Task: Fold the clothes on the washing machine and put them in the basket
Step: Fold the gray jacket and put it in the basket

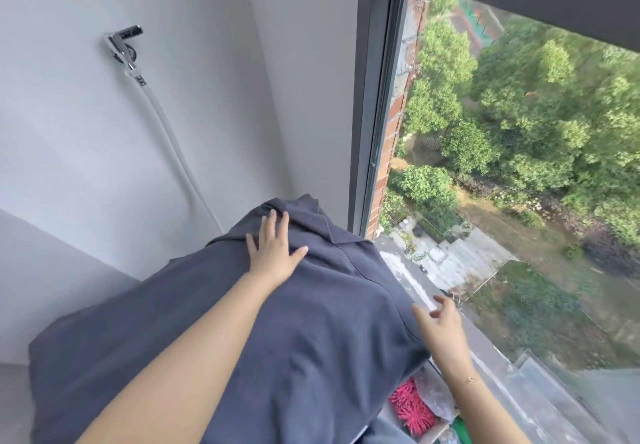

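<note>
Navy shirt [277,322] lies spread flat, covering the washing machine top; machine itself is hidden under it. Long axis runs from the near-left corner away toward the window [519,166], collar end far.

Left hand [275,249]: grip wide, fingers straight and splayed, palm pressing flat on the cloth just below the collar. Pins it, holds nothing.

Right hand [440,326]: grip loosely open, fingers relaxed, holds nothing. It sits at the shirt's right edge by the shoulder/sleeve; contact with the cloth can't be confirmed.

Key relation: the free right-side edge lies directly left of the right hand, so that hand is nearer for folding the side inward over the body while the left anchors.

Basket not in view. Pink bristly item [412,412] sits below the shirt's near-right corner, well apart from the fold.
</note>
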Action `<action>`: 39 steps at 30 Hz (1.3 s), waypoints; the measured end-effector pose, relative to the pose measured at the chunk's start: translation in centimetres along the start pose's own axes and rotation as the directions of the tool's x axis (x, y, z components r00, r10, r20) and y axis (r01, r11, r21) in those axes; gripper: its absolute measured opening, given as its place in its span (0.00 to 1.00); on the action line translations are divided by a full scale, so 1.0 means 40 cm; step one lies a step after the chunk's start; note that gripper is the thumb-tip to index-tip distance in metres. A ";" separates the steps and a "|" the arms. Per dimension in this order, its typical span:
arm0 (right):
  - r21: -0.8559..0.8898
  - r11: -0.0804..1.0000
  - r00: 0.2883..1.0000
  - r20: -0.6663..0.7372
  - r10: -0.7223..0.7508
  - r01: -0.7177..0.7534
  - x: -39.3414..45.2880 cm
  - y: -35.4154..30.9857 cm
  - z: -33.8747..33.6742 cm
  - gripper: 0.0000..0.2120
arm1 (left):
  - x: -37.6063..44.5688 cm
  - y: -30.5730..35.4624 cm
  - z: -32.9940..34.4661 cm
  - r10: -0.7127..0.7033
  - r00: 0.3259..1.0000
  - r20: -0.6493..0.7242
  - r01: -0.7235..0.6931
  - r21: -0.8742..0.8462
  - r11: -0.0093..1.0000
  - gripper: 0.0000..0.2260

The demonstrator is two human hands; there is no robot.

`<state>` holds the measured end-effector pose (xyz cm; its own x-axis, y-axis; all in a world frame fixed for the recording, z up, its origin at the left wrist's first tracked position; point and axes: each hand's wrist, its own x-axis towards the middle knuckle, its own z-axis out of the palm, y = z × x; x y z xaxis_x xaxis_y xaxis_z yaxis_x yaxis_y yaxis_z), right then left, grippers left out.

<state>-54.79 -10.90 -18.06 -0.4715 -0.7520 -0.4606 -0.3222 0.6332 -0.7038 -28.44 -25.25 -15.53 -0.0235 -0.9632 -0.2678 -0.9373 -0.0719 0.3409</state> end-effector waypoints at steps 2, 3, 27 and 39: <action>-0.018 0.999 0.996 0.069 0.048 -0.047 -0.005 0.014 0.036 0.32 | -0.046 0.002 0.067 -0.058 0.996 -0.069 0.061 0.035 0.998 0.36; -0.016 0.996 0.991 0.098 0.094 -0.093 -0.001 0.022 0.047 0.35 | -0.067 0.000 0.095 -0.075 0.995 -0.063 0.080 0.086 0.993 0.36; -0.106 0.414 0.345 0.754 -0.559 0.904 -0.075 -0.060 0.126 0.16 | 0.058 0.061 -0.044 -0.377 0.846 0.378 0.387 -0.920 -0.054 0.09; -0.078 0.973 0.941 0.281 -0.187 0.217 -0.064 -0.088 0.111 0.24 | -0.036 -0.081 -0.046 -0.130 0.851 -0.509 0.068 -0.137 0.988 0.27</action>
<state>-48.81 -12.00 -16.79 -0.1533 -0.8779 -0.4537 -0.4795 0.4676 -0.7426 -24.73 -24.12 -14.59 0.2784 -0.9423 0.1862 -0.8801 -0.1726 0.4423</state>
